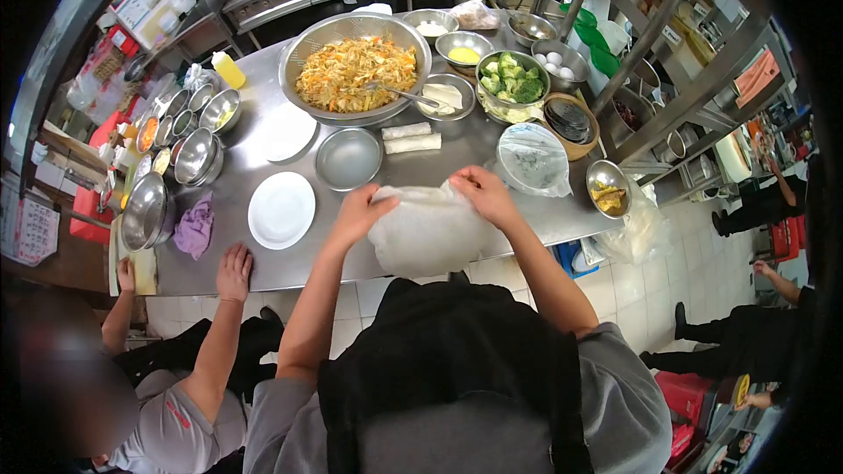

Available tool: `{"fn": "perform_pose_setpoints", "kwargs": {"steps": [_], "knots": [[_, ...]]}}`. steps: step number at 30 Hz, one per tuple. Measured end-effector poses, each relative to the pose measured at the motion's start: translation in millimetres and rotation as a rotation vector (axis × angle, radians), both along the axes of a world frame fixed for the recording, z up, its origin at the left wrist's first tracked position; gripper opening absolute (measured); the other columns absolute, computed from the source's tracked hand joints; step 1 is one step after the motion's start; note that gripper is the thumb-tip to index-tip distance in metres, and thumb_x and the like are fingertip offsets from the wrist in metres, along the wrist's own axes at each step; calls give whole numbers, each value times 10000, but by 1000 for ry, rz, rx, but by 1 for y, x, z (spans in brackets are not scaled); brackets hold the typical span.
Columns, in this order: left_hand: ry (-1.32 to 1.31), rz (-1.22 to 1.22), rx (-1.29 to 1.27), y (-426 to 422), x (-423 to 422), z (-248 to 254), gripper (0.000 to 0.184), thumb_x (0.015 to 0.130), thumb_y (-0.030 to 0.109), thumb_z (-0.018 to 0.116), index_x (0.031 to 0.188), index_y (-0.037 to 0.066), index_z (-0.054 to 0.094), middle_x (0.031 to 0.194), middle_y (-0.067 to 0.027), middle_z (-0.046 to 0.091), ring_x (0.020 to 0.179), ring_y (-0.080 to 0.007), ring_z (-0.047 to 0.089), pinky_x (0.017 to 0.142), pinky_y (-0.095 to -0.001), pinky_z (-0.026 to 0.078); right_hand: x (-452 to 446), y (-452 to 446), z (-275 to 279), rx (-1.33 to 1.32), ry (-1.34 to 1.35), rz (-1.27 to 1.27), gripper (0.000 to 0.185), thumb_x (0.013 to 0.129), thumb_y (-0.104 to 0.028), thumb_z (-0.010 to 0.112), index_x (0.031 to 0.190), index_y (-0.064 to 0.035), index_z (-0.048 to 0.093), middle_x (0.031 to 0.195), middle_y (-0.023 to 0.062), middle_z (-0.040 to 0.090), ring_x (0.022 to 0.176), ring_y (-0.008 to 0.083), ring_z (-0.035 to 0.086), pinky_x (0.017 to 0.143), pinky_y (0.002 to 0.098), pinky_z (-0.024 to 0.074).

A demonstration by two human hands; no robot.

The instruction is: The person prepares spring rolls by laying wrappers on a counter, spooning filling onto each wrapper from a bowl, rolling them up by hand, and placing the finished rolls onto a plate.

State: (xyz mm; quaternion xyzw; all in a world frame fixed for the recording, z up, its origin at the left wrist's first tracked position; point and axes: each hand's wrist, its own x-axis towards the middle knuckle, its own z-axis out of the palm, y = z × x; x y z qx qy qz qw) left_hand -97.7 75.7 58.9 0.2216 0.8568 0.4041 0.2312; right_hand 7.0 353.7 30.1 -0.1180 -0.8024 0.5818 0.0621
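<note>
A thin, pale spring roll wrapper (430, 235) hangs over the near edge of the steel table. My left hand (358, 213) pinches its upper left corner, and my right hand (483, 195) pinches the upper right, where the edge looks slightly folded. Just beyond lie two white rolled spring rolls (411, 138) side by side. To their left sits a shallow metal bowl (349, 159), its contents unclear. Farther back, a big perforated bowl holds a shredded vegetable filling (356, 79), with a metal spoon (404, 94) resting in it.
White plates (281, 210) stand left of me. A co-worker's hand (234, 274) rests on the table near a purple cloth (194, 226). Rightward are a plastic-covered bowl (532, 159), a broccoli bowl (513, 79) and a metal shelf frame (654, 30). Other people stand farther off.
</note>
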Motion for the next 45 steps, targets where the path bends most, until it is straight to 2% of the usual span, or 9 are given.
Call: {"fn": "perform_pose_setpoints", "kwargs": {"steps": [4, 10, 16, 19, 22, 28, 35, 38, 45], "knots": [[1123, 7, -209, 31, 30, -29, 356, 833, 285, 775, 1040, 41, 617, 1086, -142, 641, 945, -363, 599, 828, -441, 492, -5, 11, -45, 470, 88, -100, 325, 912, -247, 725, 1129, -17, 650, 1041, 209, 676, 952, 368, 649, 807, 437, 512], [449, 235, -307, -12, 95, -83, 474, 801, 309, 812, 1117, 34, 591, 1077, -183, 561, 1022, -386, 541, 878, -477, 451, 28, 16, -69, 648, 34, -204, 523, 853, -270, 770, 1258, -24, 549, 1122, 253, 629, 1021, 449, 615, 861, 499, 503], [584, 278, -131, -4, 116, -116, 372, 817, 278, 811, 915, 11, 571, 912, -168, 543, 861, -374, 525, 782, -445, 447, 35, 12, -61, 415, -217, -150, 546, 844, -187, 749, 1301, -31, 494, 1111, 247, 655, 991, 454, 635, 851, 530, 500], [320, 315, -21, -2, 110, -117, 315, 860, 229, 772, 866, -7, 563, 880, -169, 566, 790, -325, 564, 690, -445, 461, 41, 7, -60, 368, -279, -91, 529, 840, -165, 739, 1290, -43, 490, 1049, 228, 672, 943, 445, 650, 827, 537, 503], [2, 526, 78, -11, 102, -107, 279, 912, 190, 715, 961, -19, 535, 892, -187, 616, 748, -264, 628, 604, -418, 501, 55, 1, -72, 468, -256, 14, 509, 837, -182, 740, 1271, -68, 498, 1079, 208, 657, 981, 418, 642, 831, 518, 503], [-489, 634, 537, 1, 125, -73, 473, 919, 35, 672, 1321, 5, 424, 1174, -197, 607, 955, -324, 698, 794, -442, 649, 88, -36, -40, 644, 190, 403, 500, 808, -223, 762, 1252, -139, 548, 1264, 133, 547, 1189, 332, 525, 937, 467, 438], [-762, 633, 605, -12, 125, -79, 438, 881, -23, 706, 1298, -19, 572, 1102, -123, 669, 989, -219, 687, 826, -348, 616, 94, -41, -60, 676, 313, 407, 457, 780, -249, 799, 1187, -165, 607, 1201, 60, 576, 1153, 285, 534, 933, 434, 398], [-551, 425, 499, -22, 130, -78, 408, 853, 3, 739, 1247, 19, 635, 1063, -112, 670, 932, -204, 688, 808, -317, 596, 95, -27, -74, 676, 326, 407, 322, 808, -214, 766, 1105, -167, 650, 1124, 16, 609, 1113, 254, 557, 919, 418, 397], [699, 76, 33, -24, 110, -76, 262, 791, 76, 815, 1040, 58, 732, 1093, -143, 658, 853, -271, 690, 732, -363, 547, 79, -16, -67, 504, 310, 286, 199, 859, -170, 736, 1044, -123, 681, 985, 62, 672, 938, 261, 630, 811, 386, 475]]}}
